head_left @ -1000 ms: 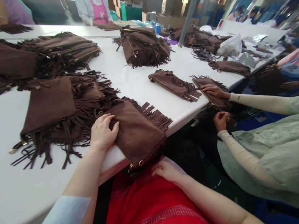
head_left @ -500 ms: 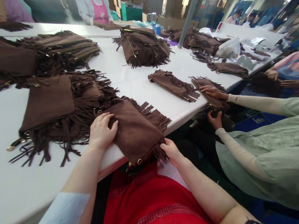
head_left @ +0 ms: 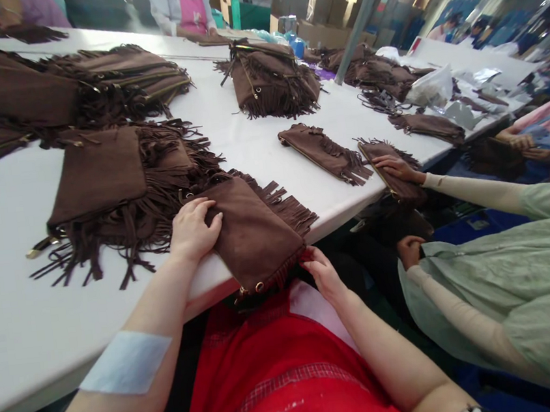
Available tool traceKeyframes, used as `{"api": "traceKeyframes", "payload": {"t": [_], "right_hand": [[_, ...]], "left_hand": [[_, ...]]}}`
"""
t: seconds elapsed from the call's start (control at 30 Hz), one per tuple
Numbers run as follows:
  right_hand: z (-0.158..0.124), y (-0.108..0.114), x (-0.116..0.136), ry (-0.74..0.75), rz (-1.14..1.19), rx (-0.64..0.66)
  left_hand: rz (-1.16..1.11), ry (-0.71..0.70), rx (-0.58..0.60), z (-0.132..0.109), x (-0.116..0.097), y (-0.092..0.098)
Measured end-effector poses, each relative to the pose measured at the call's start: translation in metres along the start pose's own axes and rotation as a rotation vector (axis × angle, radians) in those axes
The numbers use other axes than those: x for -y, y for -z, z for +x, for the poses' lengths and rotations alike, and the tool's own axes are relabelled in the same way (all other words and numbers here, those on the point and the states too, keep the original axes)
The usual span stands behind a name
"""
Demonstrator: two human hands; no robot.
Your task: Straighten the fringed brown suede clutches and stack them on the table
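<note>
A brown suede fringed bag (head_left: pixel 253 231) lies at the near edge of the white table (head_left: pixel 12 325), one corner hanging over the rim. My left hand (head_left: pixel 193 229) rests flat on the bag's left side, fingers spread. My right hand (head_left: pixel 322 272) is just below the table edge, its fingertips pinching the fringe at the bag's lower right corner. Behind the bag lies a pile of more fringed bags (head_left: pixel 115 183).
Stacks of brown fringed bags (head_left: pixel 271 78) cover the table farther back. To my right a co-worker in a pale green top has one hand (head_left: pixel 396 168) on another bag (head_left: pixel 391 167). A single bag (head_left: pixel 323 152) lies between us. A person in a pink apron (head_left: pixel 185 9) stands at the far side.
My right hand has risen from my lap to the bag's lower right corner and taken hold of its fringe. My left hand stays on the bag.
</note>
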State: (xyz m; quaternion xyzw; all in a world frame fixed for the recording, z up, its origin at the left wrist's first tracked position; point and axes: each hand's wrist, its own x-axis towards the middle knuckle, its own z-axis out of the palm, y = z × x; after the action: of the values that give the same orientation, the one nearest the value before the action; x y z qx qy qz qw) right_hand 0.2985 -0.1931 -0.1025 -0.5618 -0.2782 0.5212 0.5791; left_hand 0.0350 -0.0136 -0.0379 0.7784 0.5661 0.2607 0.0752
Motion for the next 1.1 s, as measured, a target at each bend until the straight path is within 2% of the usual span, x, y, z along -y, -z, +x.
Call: {"api": "traceKeyframes", "payload": {"t": [0.1,0.23,0.43,0.67,0.87,1.1], "right_hand": [[0.002,-0.015,0.015,-0.077,0.080,0.186],[0.001,-0.025,0.005,-0.197,0.029,0.143],[0.001,-0.012,-0.005,-0.227,-0.059,0.116],[-0.013,-0.003,0.016,-0.173,0.064,0.274],[-0.010,-0.005,0.015,-0.181,0.001,0.164],[-0.007,0.000,0.005,-0.195,-0.080,0.144]], "left_hand": [[-0.014,-0.004,0.002,0.000,-0.001,0.001],[-0.032,0.012,0.001,-0.002,-0.003,0.002],[-0.026,0.024,0.002,-0.002,-0.001,0.000],[-0.056,0.021,0.003,-0.001,0.001,-0.002],[-0.051,0.016,0.001,-0.001,-0.001,-0.001],[-0.041,0.018,0.003,-0.001,0.000,-0.001]]}}
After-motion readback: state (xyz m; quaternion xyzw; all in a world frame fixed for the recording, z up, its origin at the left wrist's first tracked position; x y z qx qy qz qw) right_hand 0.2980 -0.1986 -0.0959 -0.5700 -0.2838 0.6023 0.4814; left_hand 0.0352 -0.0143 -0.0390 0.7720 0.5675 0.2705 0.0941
